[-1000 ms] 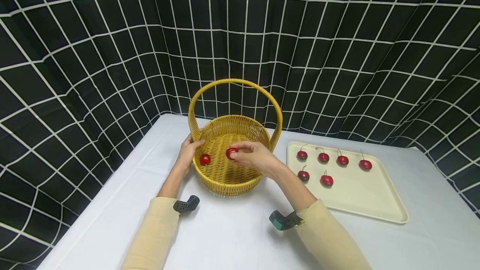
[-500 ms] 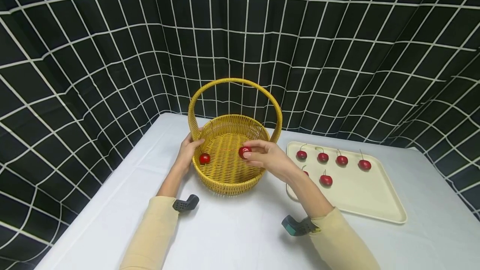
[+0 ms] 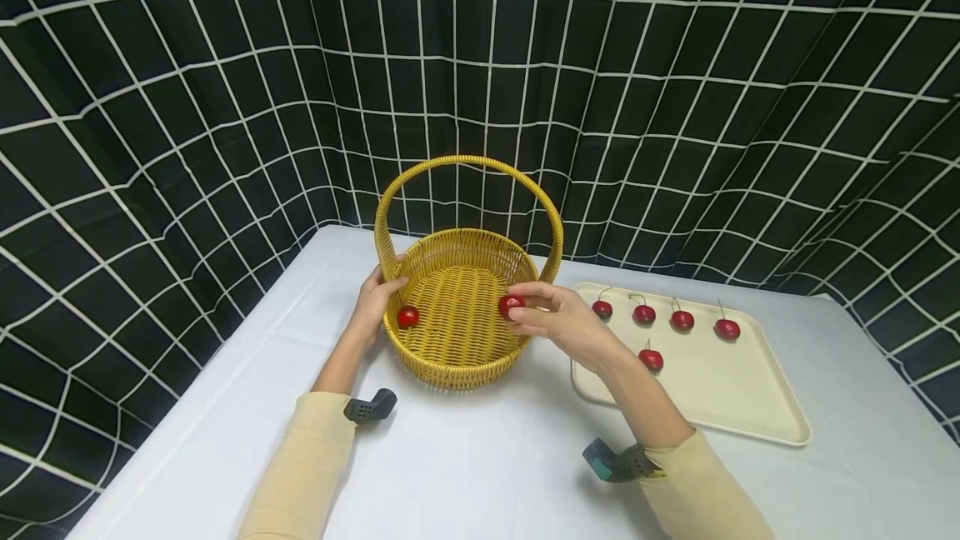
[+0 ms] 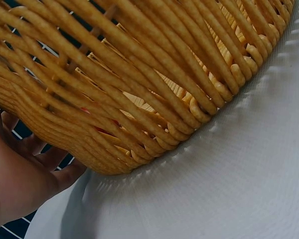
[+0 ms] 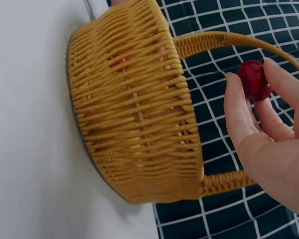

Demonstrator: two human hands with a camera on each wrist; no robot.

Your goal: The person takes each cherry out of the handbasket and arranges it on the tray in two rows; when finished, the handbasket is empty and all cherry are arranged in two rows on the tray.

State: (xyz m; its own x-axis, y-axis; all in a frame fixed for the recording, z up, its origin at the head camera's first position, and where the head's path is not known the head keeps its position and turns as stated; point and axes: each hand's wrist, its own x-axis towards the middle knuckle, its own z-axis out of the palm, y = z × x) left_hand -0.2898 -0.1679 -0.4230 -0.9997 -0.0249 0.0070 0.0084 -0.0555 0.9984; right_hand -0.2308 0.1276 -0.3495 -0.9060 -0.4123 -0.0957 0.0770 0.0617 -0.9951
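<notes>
My left hand (image 3: 369,304) grips the left rim of a yellow wicker basket (image 3: 457,375) with a tall arched handle, thumb over the rim. In the left wrist view, the fingers of the left hand (image 4: 20,174) lie against the woven outer wall. Inside the basket, near its left wall, lies one red cherry (image 3: 408,317). My right hand (image 3: 573,323) pinches another cherry (image 3: 512,307) between thumb and fingers, over the basket's right side. The right wrist view shows this cherry (image 5: 254,79) raised above the rim, beside the handle.
To the right, a cream tray (image 3: 750,390) holds several stemmed cherries (image 3: 682,320), and my right hand and forearm overlap its left end. A white cloth (image 3: 465,465) covers the table. Black curtain with a white grid (image 3: 465,40) stands behind and at both sides.
My right hand has moved right across the basket with the cherry still pinched, from its middle to its right side. The left hand and the basket have stayed put.
</notes>
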